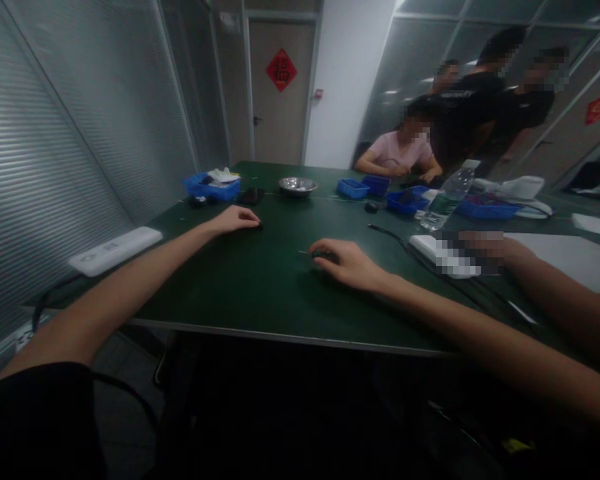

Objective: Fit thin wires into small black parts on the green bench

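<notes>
My left hand (233,219) reaches out over the green table (240,280), thumb and fingers pinched at a small black piece (261,226) close to the tabletop. What that piece is cannot be made out. Nearer and to the right, my right hand (350,263) is closed round a small screwdriver (324,254) with a dark handle. Its thin metal shaft points left, toward the middle of the table. The fingers partly hide the handle. A gap separates the two hands.
Beyond my hands stand a metal bowl (298,187), a black phone-like object (251,195) and a blue basket (213,187). A white power strip (115,251) lies left. Another person's arm (555,273), a water bottle (450,197) and cables are right. People are at the far side.
</notes>
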A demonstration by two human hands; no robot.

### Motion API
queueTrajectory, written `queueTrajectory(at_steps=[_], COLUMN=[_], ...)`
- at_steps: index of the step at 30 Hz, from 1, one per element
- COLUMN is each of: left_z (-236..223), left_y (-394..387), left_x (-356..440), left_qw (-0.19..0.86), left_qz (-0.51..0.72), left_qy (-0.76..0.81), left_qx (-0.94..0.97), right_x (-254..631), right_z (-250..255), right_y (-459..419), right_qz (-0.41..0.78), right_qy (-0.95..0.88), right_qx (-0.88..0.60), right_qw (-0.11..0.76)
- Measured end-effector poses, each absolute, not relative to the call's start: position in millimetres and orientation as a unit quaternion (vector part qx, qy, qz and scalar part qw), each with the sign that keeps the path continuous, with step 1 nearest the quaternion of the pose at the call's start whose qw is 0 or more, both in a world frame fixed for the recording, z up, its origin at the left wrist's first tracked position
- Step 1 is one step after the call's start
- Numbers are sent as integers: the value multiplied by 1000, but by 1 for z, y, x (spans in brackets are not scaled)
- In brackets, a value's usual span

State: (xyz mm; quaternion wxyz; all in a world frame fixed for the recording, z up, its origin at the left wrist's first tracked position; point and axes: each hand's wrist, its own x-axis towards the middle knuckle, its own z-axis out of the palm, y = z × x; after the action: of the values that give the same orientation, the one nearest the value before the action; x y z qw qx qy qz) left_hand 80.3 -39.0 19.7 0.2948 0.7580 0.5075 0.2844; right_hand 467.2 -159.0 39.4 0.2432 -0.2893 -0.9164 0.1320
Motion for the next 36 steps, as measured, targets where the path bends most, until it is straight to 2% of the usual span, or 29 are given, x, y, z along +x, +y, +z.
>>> queueTrajectory(at_steps=[4, 10, 19, 29, 36], left_z=[20, 18, 20, 22, 19], left_y=[-73, -121, -122, -122, -122], left_x=[144, 200, 197, 196, 197], left_qw=[329, 303, 270, 240, 242], left_qz=[243, 248, 265, 268, 265], left_qy=[363, 232, 263, 218, 238], left_qx=[837, 890, 888, 907, 902], right_x=[473, 477, 481, 480, 479], right_z=[29, 25, 29, 28, 28], right_y=[-148, -164, -169, -169, -167], right_qz=[150, 155, 139, 137, 133], right_qy=[-903, -896, -889, -877, -891], right_qx=[-304, -296, -335, -371, -343], right_qw=[263, 292, 278, 274, 265])
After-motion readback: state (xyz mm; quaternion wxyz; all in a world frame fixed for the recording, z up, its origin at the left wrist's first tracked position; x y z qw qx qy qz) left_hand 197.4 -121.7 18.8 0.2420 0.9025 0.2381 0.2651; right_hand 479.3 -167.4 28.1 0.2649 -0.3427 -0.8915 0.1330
